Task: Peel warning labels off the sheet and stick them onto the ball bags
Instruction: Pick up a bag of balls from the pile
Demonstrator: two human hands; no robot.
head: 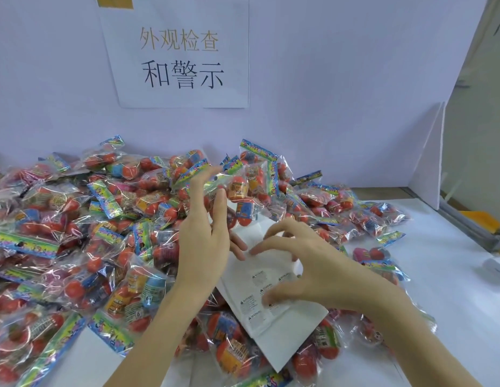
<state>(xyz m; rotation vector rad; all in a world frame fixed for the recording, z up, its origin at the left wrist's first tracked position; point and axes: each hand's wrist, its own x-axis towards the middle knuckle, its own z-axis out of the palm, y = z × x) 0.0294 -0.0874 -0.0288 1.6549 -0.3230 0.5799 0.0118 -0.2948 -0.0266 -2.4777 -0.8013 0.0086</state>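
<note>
A big heap of clear ball bags [75, 247] with red balls and rainbow headers covers the table. On the heap lies the white label sheet [274, 325], with small warning labels [250, 303] on its lower part. My left hand [201, 236] is raised over the heap, fingers pointing up, and it holds one ball bag [239, 188] at the fingertips; this part is blurred. My right hand [310, 263] hovers over the sheet with fingers spread and bent, and the index fingertip touches the paper. I see no label in its fingers.
A white wall with a paper sign [181, 57] stands behind the heap. A white divider panel [427, 169] closes the right side. Bare white tabletop [452, 289] shows at the right, with a small white object [494, 268] near the edge.
</note>
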